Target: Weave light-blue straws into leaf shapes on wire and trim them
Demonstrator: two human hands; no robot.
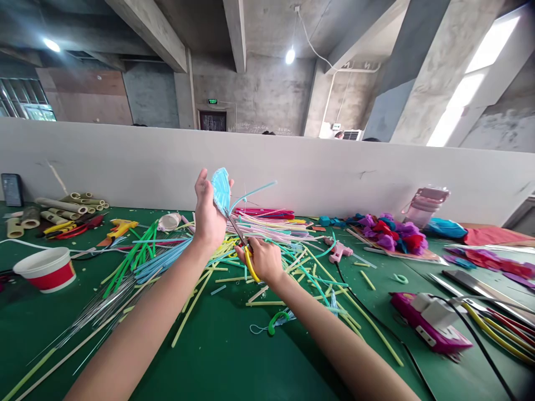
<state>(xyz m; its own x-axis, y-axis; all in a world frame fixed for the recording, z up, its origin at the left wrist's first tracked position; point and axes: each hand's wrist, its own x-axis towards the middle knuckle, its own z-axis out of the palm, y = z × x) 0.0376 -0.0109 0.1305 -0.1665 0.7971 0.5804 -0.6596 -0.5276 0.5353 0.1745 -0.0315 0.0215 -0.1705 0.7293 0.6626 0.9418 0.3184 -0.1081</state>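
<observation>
My left hand point(209, 220) is raised above the table with its fingers wrapped around a light-blue fan-shaped craft piece point(222, 189). A thin light-blue tube point(254, 192) sticks out to the right beside that piece. Closed around the yellow handles of a pair of scissors point(237, 229) is my right hand point(264, 259). The scissors' blades point up and left, reaching the lower edge of the blue piece; whether they touch it I cannot tell. Below both hands lies a spread of thin coloured tubes point(267, 228) in pink, yellow, blue and green.
A white-and-red paper cup point(45, 270), a yellow glue gun point(121, 228) and bamboo pieces point(71, 207) are on the left. Rightward are a pink glue gun point(337, 250), purple and red petals point(393, 234), a pink bottle point(426, 206) and a magenta power strip point(430, 328). A white partition point(326, 172) stands behind.
</observation>
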